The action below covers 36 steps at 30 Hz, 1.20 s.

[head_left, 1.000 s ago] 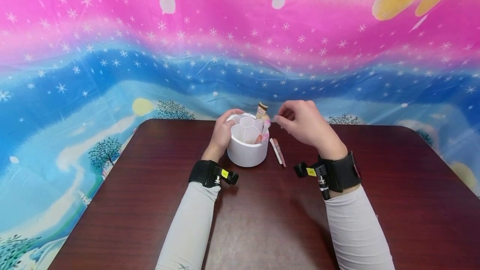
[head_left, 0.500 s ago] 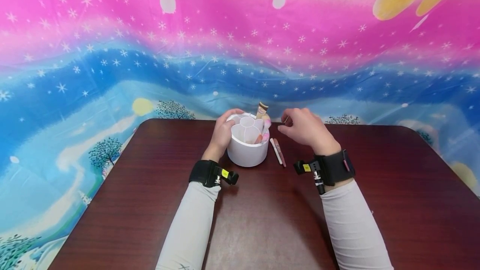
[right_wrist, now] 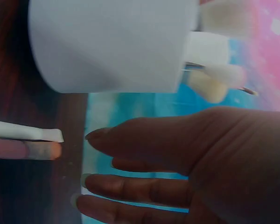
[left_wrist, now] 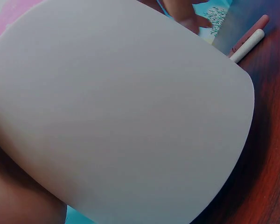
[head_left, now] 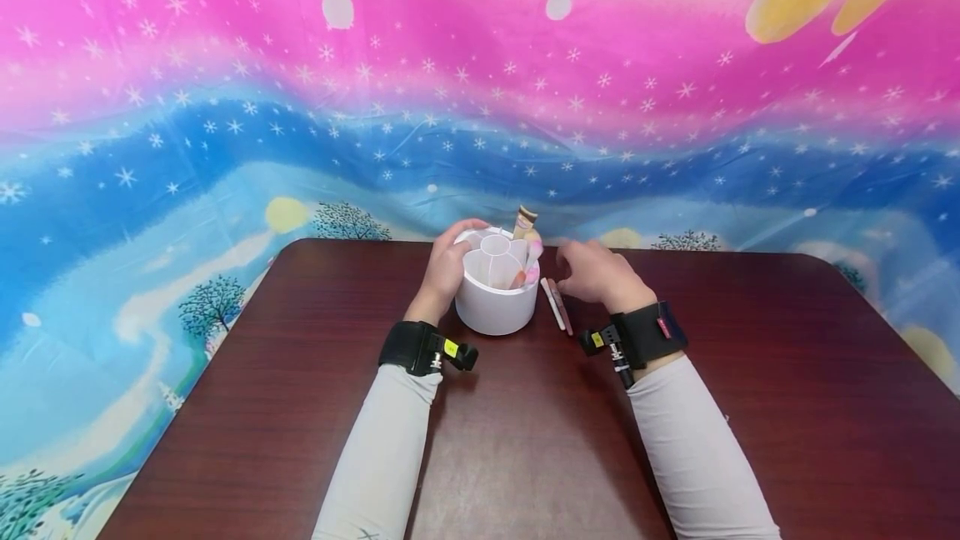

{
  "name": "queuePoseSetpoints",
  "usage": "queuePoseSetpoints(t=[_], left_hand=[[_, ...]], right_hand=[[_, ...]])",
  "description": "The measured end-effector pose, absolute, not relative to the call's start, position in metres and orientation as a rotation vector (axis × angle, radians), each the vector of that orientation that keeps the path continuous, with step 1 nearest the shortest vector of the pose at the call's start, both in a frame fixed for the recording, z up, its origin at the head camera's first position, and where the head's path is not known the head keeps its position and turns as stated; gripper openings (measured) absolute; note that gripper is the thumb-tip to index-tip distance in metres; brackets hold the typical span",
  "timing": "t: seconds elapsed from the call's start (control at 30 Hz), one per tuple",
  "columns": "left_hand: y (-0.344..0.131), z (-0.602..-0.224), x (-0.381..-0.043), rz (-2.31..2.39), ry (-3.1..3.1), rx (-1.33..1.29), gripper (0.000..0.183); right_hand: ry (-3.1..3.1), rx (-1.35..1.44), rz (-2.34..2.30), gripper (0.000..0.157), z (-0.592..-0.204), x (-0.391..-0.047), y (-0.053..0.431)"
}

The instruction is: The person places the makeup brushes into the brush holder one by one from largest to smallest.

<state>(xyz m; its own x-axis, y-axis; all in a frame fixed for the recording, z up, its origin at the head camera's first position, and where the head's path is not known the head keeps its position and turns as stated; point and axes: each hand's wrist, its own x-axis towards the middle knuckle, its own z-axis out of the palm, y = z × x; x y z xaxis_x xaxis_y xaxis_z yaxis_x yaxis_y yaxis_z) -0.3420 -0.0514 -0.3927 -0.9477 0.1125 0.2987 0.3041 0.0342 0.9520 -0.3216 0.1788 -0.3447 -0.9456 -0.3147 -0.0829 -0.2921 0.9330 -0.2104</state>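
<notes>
A round white makeup organizer with petal-like compartments stands on the table. My left hand grips its left rim; in the left wrist view the white wall hides most of that hand. Its right compartments hold a gold tube and several items with pale pink tops. Right of the organizer, my right hand hovers with nothing in it, fingers fairly straight in the right wrist view. Two slim sticks, one white and one pink with an orange end, lie side by side just beyond its fingertips.
The dark reddish-brown table ends at a back edge close behind the organizer. Past that edge hangs a pink and blue patterned cloth. Black camera straps circle both wrists.
My right hand has come down and slightly left toward the two sticks, its fingers less raised than before. The left hand and the organizer stay in place.
</notes>
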Motion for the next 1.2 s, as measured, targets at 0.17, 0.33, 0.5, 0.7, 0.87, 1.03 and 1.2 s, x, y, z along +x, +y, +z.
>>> queuePoseSetpoints(t=[0.17, 0.33, 0.5, 0.7, 0.87, 1.03, 1.2], left_hand=[[-0.051, -0.392, -0.341, -2.047, -2.141, -0.434, 0.041], [-0.050, -0.392, -0.340, -2.062, -2.128, -0.443, 0.040], [-0.051, -0.392, -0.341, -2.071, -2.132, -0.448, 0.041], [-0.053, -0.388, -0.339, -2.105, -2.153, -0.459, 0.043], [-0.053, -0.372, -0.324, -2.081, -2.179, -0.457, 0.042], [-0.053, -0.364, -0.315, -2.066, -2.187, -0.440, 0.042], [-0.051, -0.385, -0.334, -2.082, -2.145, -0.427, 0.041]], right_hand=[[2.896, -0.420, -0.274, 0.018, -0.355, -0.323, 0.174], [2.883, -0.401, -0.246, 0.017, -0.363, -0.325, 0.172], [2.902, -0.410, -0.221, 0.010, -0.368, -0.325, 0.173], [2.897, -0.374, -0.250, 0.012, -0.370, -0.326, 0.174], [2.851, -0.355, -0.341, 0.023, -0.370, -0.326, 0.175], [2.796, -0.325, -0.394, 0.028, -0.367, -0.326, 0.176], [2.871, -0.352, -0.367, 0.032, -0.361, -0.326, 0.180]])
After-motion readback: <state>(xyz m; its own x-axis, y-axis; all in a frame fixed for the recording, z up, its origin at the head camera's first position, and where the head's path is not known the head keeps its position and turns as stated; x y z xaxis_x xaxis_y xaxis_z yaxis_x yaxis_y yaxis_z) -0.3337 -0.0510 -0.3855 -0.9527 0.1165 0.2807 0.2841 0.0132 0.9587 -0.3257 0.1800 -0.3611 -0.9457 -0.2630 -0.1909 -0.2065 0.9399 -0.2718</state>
